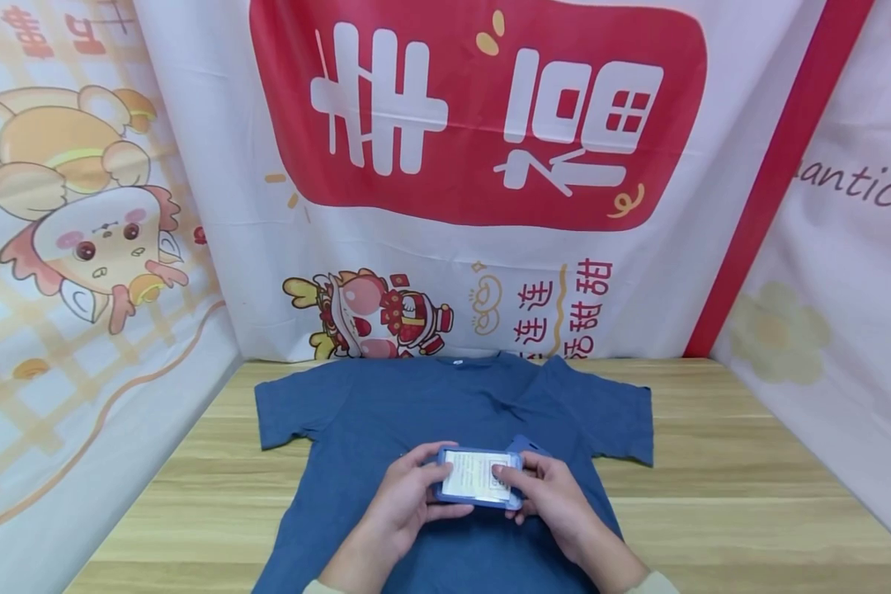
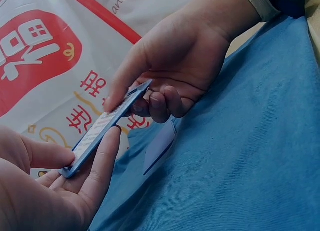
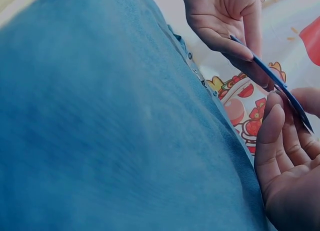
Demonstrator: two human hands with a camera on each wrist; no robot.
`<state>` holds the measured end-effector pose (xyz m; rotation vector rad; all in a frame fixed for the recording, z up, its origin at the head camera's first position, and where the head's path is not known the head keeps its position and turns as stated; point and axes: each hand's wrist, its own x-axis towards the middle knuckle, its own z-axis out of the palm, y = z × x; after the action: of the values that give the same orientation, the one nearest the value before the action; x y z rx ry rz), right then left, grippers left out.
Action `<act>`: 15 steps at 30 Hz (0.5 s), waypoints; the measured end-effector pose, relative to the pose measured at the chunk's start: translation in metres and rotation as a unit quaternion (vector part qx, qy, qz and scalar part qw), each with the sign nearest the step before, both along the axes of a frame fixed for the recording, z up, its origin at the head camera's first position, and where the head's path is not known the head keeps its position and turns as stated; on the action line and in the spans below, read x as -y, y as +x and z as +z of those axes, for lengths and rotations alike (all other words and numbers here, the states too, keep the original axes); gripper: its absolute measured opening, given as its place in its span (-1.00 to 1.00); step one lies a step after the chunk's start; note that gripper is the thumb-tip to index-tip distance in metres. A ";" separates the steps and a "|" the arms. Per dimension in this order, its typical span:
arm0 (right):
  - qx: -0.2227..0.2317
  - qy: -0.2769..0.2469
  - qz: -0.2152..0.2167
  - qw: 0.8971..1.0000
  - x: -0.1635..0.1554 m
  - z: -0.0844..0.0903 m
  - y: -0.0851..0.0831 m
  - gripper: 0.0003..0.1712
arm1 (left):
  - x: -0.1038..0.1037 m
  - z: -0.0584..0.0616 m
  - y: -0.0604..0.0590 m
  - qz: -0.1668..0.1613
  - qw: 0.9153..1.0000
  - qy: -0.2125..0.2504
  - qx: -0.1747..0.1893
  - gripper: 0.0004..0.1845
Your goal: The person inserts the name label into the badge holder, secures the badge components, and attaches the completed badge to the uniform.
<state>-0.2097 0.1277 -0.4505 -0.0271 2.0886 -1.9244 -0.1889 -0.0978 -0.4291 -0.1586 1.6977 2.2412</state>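
Observation:
Both hands hold a blue-framed card holder [image 1: 469, 476] with a white printed card in it, above a dark blue T-shirt [image 1: 356, 445]. My left hand [image 1: 408, 493] pinches its left end, thumb on the face and fingers beneath. At the other end, my right hand [image 1: 557, 499] grips it with the thumb resting on the printed side. The left wrist view shows the holder [image 2: 100, 128] edge-on and tilted between the two hands. Just behind the right hand, a second flat blue piece [image 2: 160, 147] lies on the shirt, partly hidden in the head view.
The T-shirt is spread over a wood-grain table [image 1: 713, 462], its collar by the back edge. Printed cloth hangs behind as a backdrop [image 1: 475, 165], with more cloth [image 1: 82, 330] along the left side and a white sheet [image 1: 824, 396] along the right.

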 end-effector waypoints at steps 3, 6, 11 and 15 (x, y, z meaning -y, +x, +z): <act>-0.002 0.002 -0.001 1.000 -0.001 0.000 0.000 -0.58 | 0.000 -0.001 -0.001 -0.001 1.000 -0.003 0.001 -0.46; 0.001 0.003 -0.001 1.000 -0.001 0.000 0.000 -0.58 | -0.001 -0.002 -0.001 0.000 1.000 -0.006 0.001 -0.48; 0.006 0.003 0.001 1.000 -0.001 0.000 0.000 -0.56 | -0.002 -0.002 -0.001 0.003 1.000 -0.015 0.001 -0.49; 0.005 0.000 0.003 1.000 -0.001 0.000 -0.001 -0.54 | -0.003 -0.002 -0.001 0.004 1.000 -0.020 0.003 -0.49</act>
<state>-0.2103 0.1287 -0.4505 -0.0225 2.0801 -1.9161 -0.1901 -0.0952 -0.4306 -0.1825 1.7419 2.2108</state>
